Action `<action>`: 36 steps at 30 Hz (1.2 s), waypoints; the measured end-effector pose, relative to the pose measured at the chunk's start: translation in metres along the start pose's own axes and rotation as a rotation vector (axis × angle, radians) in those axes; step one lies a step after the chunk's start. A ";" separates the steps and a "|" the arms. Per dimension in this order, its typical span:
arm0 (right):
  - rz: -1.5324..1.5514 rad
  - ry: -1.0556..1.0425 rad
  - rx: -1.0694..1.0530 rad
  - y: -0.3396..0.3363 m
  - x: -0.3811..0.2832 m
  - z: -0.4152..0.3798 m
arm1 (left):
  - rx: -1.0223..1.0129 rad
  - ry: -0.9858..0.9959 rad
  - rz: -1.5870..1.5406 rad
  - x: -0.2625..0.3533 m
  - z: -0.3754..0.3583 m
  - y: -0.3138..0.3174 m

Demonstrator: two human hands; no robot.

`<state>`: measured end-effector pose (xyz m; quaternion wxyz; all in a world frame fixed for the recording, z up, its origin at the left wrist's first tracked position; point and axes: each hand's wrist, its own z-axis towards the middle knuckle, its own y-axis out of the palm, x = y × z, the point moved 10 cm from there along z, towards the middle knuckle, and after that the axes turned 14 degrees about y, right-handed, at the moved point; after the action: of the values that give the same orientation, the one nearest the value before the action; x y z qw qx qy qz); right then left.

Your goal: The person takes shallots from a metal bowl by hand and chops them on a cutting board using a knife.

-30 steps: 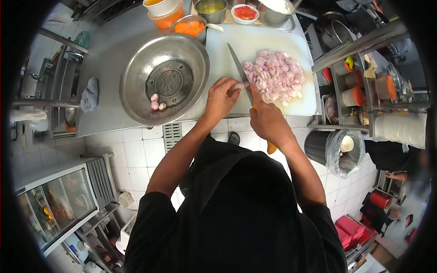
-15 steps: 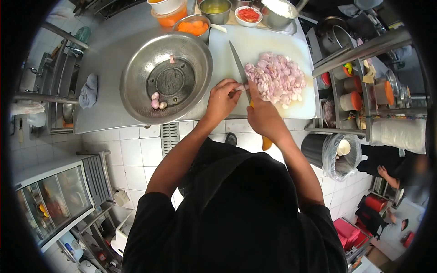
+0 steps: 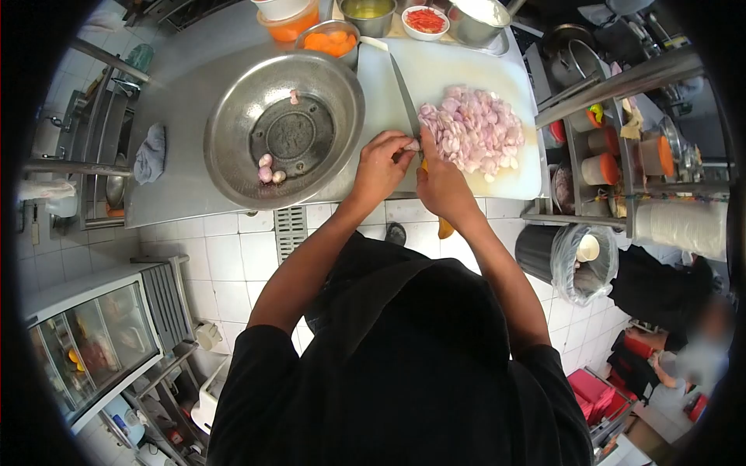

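Head view: I look down at my two hands over the white board (image 3: 381,85).
Grey cloth: the cloth (image 3: 150,154) lies on the metal table (image 3: 179,101), far to the left of my left hand.
Big metal bowl: the bowl (image 3: 225,128) sits just left of my left hand. Three small pink onions (image 3: 266,174) and a little pink scrap (image 3: 294,97) are in it.
Orange pieces: they lie in a small pan (image 3: 353,58), past the big bowl and farther from me than my left hand.
My left hand: my left hand (image 3: 378,167) is curled, with its fingertips pinching a small onion piece (image 3: 413,144) on the board.
Knife: the blade (image 3: 403,92) is next to that piece and points away from me.
My right hand: my right hand (image 3: 445,189) is closed around the yellow handle (image 3: 445,227), with one finger stretched along the blade.
Cut onions: a big pink pile (image 3: 472,130) is on the board, just past my right hand and to its right.
Red bits: they are in a white bowl (image 3: 425,36), farther from me than both hands.
Trash bin: the black bin (image 3: 536,247) stands on the floor, lower and to the right of my right hand.
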<state>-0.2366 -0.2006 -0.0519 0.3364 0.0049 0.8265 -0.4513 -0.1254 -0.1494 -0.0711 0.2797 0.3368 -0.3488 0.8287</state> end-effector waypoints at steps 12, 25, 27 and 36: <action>-0.011 -0.021 -0.029 -0.014 -0.009 -0.021 | 0.000 -0.006 -0.042 0.001 0.002 0.000; 0.082 -0.061 0.042 -0.009 0.018 0.008 | -0.231 0.397 0.156 0.033 0.016 0.002; 0.044 -0.109 0.112 -0.016 0.013 0.003 | -0.197 0.358 0.119 0.032 0.017 -0.001; -0.029 -0.080 0.075 -0.017 0.007 -0.012 | -0.028 0.111 0.135 0.016 0.001 -0.007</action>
<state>-0.2536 -0.2031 -0.0388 0.3622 -0.0123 0.7950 -0.4865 -0.1298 -0.1421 -0.0553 0.2467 0.2620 -0.3662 0.8581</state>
